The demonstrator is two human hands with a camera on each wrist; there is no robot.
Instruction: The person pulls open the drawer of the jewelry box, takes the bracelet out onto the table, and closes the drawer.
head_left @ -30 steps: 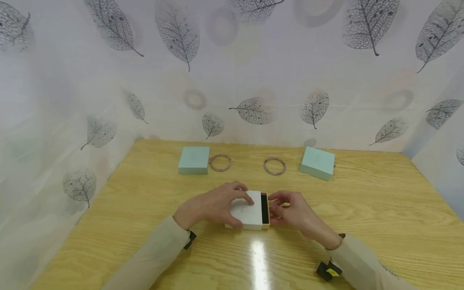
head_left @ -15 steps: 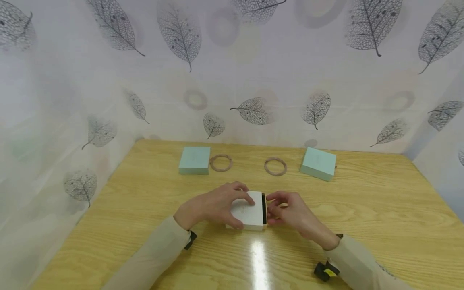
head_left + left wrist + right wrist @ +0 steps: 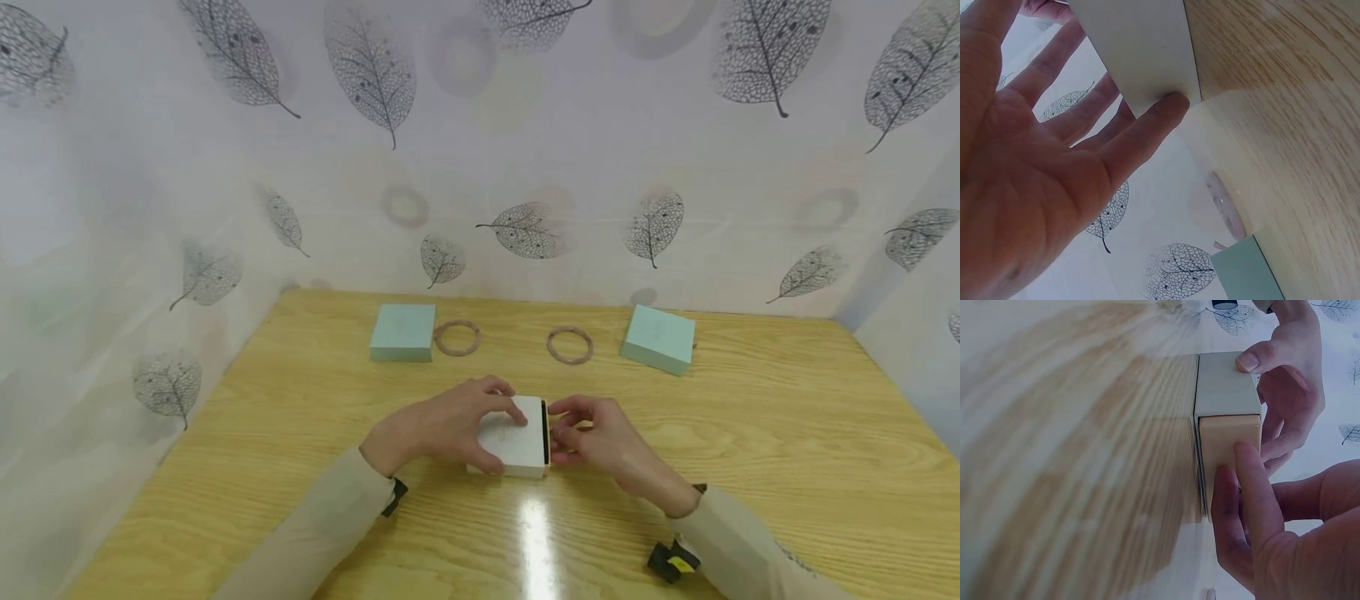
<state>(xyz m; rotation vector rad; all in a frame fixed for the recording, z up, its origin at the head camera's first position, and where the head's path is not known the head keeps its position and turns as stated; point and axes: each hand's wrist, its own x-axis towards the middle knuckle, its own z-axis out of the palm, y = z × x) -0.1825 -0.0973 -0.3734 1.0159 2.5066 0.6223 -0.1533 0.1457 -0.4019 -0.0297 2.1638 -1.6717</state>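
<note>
In the head view a white drawer box lies on the table at the middle. My left hand holds its sleeve from the left, thumb on the near side and fingers over the top and far side. A narrow dark strip of the box's inner drawer shows at the right end. My right hand is at that end, fingertips pressing the drawer's tan front, as the right wrist view shows. The left wrist view has a left fingertip against the sleeve's pale side.
Behind the hands, a mint-green box stands at the back left beside a pinkish bangle. A second bangle lies farther right, near another mint-green box. A leaf-print curtain hangs behind the wooden table.
The drawer has slid left into the white sleeve, so its dark inside now shows as a thinner strip. My right hand has moved left with it; my left hand has stayed on the sleeve.
</note>
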